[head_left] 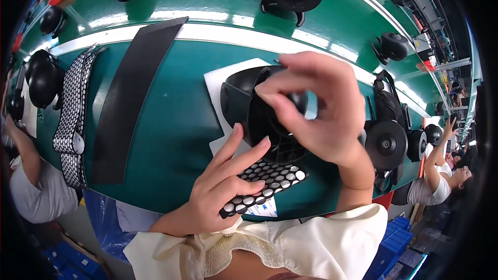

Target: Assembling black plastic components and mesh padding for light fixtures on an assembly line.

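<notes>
While I watch from a distance, I find the black housing (236, 105) near the centre of my view, resting on white foam (213, 82), which probably protects its shell from the green worktop (166, 116). At seven o'clock, the left hand (213, 189) grips the dotted sheet (282, 180), and its two extended fingertips appear to touch the housing; I judge that it can so carry and steady together. At three o'clock, the right hand (324, 106) curls over the housing, thumb and forefinger nearly meeting; because of blur, I cannot tell whether they pinch something. The black strip (129, 103) lies apart at nine o'clock, perhaps for not hindering the hands.
</notes>
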The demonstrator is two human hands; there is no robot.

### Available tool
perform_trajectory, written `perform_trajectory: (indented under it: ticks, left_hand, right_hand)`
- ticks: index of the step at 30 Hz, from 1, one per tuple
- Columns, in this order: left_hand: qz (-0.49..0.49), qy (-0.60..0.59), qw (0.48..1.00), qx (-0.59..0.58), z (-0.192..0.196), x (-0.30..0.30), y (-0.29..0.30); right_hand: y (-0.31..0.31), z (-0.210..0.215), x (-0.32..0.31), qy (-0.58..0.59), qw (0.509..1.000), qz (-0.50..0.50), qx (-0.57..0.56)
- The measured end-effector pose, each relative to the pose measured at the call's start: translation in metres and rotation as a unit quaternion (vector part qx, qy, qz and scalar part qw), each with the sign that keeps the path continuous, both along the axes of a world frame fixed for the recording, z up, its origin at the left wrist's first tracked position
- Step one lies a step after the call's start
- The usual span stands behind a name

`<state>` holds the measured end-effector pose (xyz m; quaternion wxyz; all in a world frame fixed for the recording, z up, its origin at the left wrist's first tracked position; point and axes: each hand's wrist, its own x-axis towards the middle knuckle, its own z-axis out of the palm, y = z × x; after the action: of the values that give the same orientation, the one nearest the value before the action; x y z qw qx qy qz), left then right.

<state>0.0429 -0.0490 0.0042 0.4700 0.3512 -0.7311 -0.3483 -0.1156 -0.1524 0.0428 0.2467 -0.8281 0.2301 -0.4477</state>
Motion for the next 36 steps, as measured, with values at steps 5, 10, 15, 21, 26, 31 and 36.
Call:
perform_trajectory:
  ticks: [5,10,15,21,26,31,36]
  left_hand:
    - [-0.002,0.016,1.0,0.003,0.002,-0.002,-0.002]
    - [0.009,0.002,1.0,0.007,0.001,0.003,0.0]
    - [0.028,-0.004,1.0,-0.001,0.0,0.003,0.001]
    - [0.057,-0.016,0.998,0.002,-0.006,0.008,0.001]
    - [0.066,-0.012,0.998,0.007,-0.002,0.003,0.001]
    - [0.075,-0.005,0.997,0.012,-0.008,0.0,0.005]
    - [0.069,-0.004,0.997,0.013,-0.004,-0.002,0.003]
  right_hand:
    - [0.012,0.007,-0.001,0.201,0.901,-0.125,-0.364]
    - [0.018,0.01,-0.018,0.183,0.978,-0.027,-0.095]
    - [0.014,0.001,-0.068,-0.036,0.983,-0.146,0.109]
    - [0.013,-0.01,-0.062,-0.087,0.95,-0.113,0.28]
    - [0.01,-0.01,-0.065,-0.091,0.941,-0.113,0.306]
    - [0.009,-0.012,-0.071,0.004,0.975,-0.123,0.185]
    - [0.012,-0.029,-0.066,0.119,0.944,-0.24,-0.191]
